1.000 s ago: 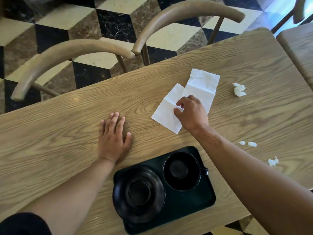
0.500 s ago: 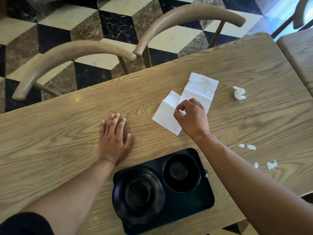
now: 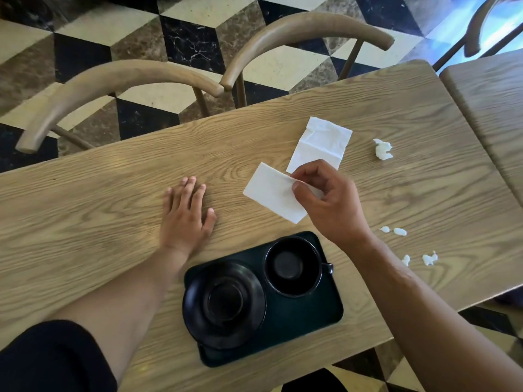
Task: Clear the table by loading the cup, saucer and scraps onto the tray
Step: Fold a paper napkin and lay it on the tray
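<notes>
My right hand (image 3: 329, 205) pinches the napkin (image 3: 271, 192) by its near edge; thin, limp, liable to tear, so I'd grip a fold; left hand (image 3: 185, 215) flat on the table (image 3: 85, 222), holding nothing.

Black cup (image 3: 293, 265), black saucer (image 3: 223, 304), dark green-black tray (image 3: 305, 321). White napkin (image 3: 276, 192), white scraps (image 3: 382, 149). Light wood-grain table (image 3: 99, 207). Upper frame: floor (image 3: 186, 43), black-cream-brown cube pattern.
</notes>
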Demonstrator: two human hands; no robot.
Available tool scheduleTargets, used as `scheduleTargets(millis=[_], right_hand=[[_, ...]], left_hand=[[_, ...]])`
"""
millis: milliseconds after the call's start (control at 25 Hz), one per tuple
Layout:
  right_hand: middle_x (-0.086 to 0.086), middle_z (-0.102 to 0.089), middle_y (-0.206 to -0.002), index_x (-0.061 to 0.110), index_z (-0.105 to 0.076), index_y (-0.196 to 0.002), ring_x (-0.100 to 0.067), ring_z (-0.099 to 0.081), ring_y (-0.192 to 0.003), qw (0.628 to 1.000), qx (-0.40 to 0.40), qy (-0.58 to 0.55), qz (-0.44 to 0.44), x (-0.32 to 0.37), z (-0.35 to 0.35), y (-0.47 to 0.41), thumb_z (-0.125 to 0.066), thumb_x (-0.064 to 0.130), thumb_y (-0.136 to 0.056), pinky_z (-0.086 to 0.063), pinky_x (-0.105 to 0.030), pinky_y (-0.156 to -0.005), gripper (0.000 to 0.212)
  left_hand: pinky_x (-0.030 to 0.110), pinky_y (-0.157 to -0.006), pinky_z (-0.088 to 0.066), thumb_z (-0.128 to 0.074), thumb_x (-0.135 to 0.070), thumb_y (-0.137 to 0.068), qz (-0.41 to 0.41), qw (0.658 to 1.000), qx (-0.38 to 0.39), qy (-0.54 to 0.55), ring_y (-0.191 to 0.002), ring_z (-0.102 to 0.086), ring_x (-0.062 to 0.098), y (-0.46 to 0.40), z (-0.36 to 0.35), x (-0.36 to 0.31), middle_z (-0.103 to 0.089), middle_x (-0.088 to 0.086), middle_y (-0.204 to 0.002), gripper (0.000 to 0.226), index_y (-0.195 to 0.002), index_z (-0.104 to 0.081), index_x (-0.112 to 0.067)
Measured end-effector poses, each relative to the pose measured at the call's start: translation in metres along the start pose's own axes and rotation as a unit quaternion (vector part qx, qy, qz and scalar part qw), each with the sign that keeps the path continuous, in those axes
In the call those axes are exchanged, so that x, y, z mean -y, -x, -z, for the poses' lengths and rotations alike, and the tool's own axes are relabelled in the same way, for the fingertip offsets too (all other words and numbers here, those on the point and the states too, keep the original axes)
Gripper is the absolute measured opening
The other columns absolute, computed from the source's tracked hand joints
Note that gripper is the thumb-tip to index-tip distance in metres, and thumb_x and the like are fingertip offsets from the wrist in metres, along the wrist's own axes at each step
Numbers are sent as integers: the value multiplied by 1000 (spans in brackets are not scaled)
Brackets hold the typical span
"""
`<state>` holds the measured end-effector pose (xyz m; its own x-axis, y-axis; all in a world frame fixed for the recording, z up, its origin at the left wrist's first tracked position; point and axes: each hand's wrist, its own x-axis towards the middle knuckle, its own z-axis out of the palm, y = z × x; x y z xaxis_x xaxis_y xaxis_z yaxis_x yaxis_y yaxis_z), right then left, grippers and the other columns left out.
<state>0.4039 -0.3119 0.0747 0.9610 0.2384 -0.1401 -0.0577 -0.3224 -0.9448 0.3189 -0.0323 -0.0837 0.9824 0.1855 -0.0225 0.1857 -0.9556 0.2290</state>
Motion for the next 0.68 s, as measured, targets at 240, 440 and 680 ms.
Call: scheduleTargets(millis=[240,440,680], right_hand=[[4,-78,-91,27,-76,-89,-12,-71,-80,979,142,-120,-78,17,11,68,-71,1,-93,-56,-27,-69,26],[-2,-77,-102,26,-77,-101,-17,-72,-89,931,309,-55,-187,-18,17,129,-75,5,-89,-58,-32,-75,25],[3,-78,-98,30,-76,-103,-9,-73,-83,919,259,29,-297,-67,28,151,-77,13,-88,-59,-25,-72,24]], left_hand=[[54,-127,-7,-27,-47,-98,-1,999,39,22,-157,-16,31,0,5,3,-27,15,-167,69,-153,-40,-7],[48,-126,-15,-28,-42,-102,-28,998,48,10,-155,-22,33,35,13,26,-29,17,-167,65,-154,-39,-5],[52,-126,-16,-30,-39,-104,-3,1000,27,-5,-155,-22,34,88,10,41,-28,17,-167,62,-155,-37,-5]])
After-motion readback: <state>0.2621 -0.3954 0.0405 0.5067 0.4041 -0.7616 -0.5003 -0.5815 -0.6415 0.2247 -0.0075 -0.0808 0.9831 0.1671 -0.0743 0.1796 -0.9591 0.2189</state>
